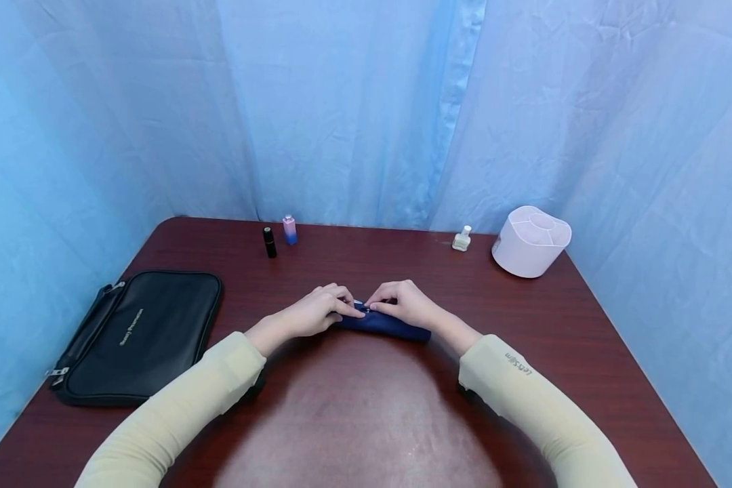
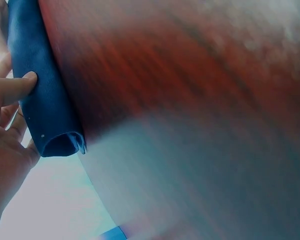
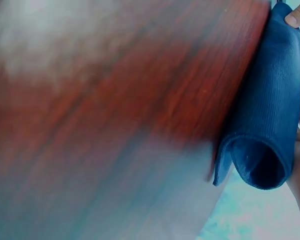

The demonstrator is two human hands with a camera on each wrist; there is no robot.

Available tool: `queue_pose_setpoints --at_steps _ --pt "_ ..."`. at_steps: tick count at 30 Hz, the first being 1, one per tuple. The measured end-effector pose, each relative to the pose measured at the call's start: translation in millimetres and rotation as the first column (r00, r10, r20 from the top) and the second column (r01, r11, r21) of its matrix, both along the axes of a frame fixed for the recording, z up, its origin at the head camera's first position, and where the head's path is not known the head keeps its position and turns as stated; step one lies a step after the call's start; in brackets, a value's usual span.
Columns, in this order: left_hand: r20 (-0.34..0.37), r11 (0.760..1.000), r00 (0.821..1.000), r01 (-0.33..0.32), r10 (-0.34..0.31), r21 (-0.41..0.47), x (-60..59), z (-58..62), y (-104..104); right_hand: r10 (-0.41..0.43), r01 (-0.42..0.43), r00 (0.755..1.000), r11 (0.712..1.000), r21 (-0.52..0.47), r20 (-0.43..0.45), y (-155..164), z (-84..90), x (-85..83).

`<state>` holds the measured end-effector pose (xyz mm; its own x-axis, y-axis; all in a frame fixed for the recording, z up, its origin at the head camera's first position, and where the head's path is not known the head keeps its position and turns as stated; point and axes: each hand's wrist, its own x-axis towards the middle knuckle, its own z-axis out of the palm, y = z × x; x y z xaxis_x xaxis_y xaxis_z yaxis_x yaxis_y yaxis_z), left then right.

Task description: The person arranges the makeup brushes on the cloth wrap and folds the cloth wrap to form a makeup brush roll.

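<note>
A dark blue rolled-up pouch (image 1: 396,327), leather-like, lies on the table between both hands. My left hand (image 1: 317,312) holds its left half, the thumb on the near side and the fingers behind. With thumb and fingertips, my right hand (image 1: 410,305) pinches the roll's upper side near the middle, by a small shiny fastening (image 1: 368,310) that the fingers partly hide. In the left wrist view one hollow end of the pouch (image 2: 47,100) shows beside the thumb. The right wrist view shows the other end of the pouch (image 3: 265,110), coiled with a loose flap edge.
On the left lies a black zipped case (image 1: 140,339) with a handle. A black tube (image 1: 270,242) and a small pink-and-blue bottle (image 1: 289,230) stand at the back. Back right are a nail polish bottle (image 1: 461,240) and a white divided holder (image 1: 524,251). Blue curtains (image 1: 354,108) surround the table.
</note>
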<state>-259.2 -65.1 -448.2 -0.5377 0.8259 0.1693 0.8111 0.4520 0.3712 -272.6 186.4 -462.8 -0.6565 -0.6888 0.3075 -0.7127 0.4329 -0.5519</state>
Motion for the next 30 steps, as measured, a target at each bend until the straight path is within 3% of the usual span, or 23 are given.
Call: queue_pose_setpoints --at_steps 8,14,22,30 --pt "-0.022 1.000 1.000 -0.001 0.002 0.028 -0.6 -0.7 1.6 0.017 -0.019 1.000 0.997 0.074 0.022 -0.4 5.4 6.7" --pt "-0.014 0.998 1.000 -0.027 0.027 0.064 -2.4 -1.5 0.8 0.009 -0.006 1.000 0.991 0.132 -0.024 -4.6 6.1 8.8" --pt "0.036 0.976 0.976 -0.211 0.213 -0.043 -6.9 -2.3 -2.2 0.044 -0.030 0.997 0.982 0.187 -0.070 -4.4 7.8 8.1" --pt "0.084 0.971 0.968 -0.232 0.236 -0.055 -10.9 -3.1 -4.2 0.046 -0.035 0.998 0.974 0.224 -0.043 -9.8 13.1 7.9"
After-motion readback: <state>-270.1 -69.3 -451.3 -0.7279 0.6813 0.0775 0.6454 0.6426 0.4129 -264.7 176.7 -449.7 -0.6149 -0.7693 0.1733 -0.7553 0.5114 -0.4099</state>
